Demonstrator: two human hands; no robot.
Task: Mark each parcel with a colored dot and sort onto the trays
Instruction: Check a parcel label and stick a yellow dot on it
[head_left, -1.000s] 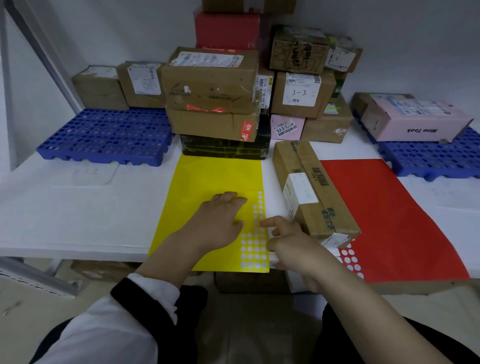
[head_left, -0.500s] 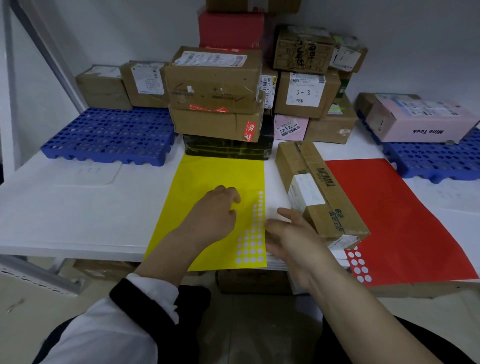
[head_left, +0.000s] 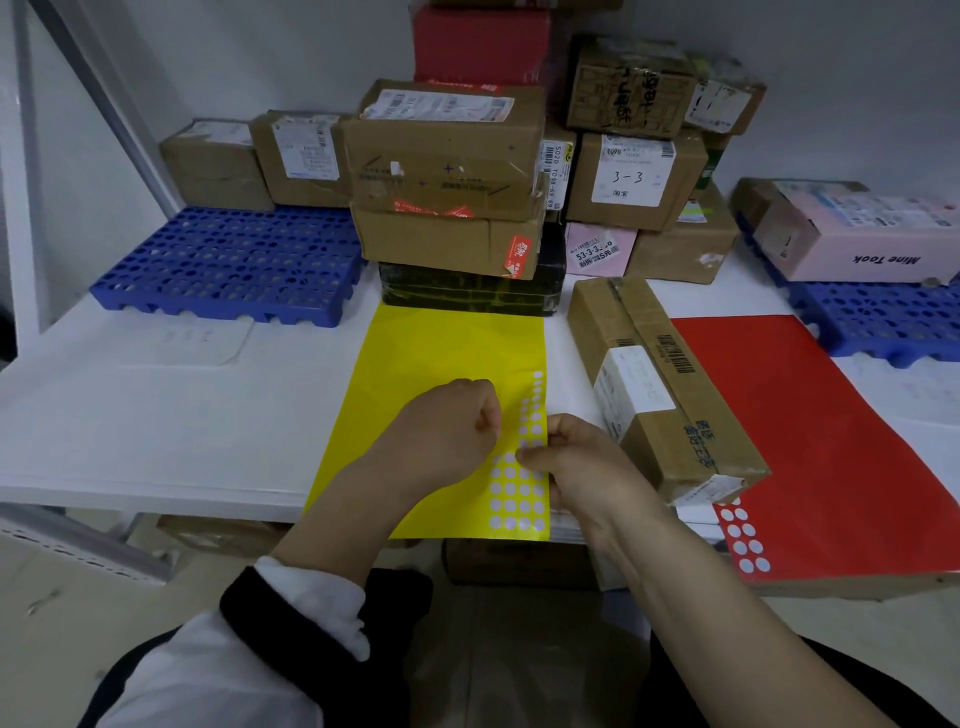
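A yellow sticker sheet (head_left: 441, 358) lies on the white table (head_left: 156, 415), its right side dotted with white holes where dots were peeled. My left hand (head_left: 447, 436) rests on the sheet with fingers curled, fingertips at the dot column. My right hand (head_left: 576, 467) pinches the sheet's right edge at the dots. A long brown parcel (head_left: 660, 384) lies just right of my right hand, partly on a red sticker sheet (head_left: 810, 431).
A stack of brown, red and pink parcels (head_left: 452, 171) stands behind the sheets. A blue tray (head_left: 234, 265) at the left holds two brown boxes at its back. Another blue tray (head_left: 883, 322) at the right carries a pink box (head_left: 857, 234).
My right hand moved left from beside the brown parcel onto the yellow sheet's edge. My left hand's fingers curled in toward the dot column.
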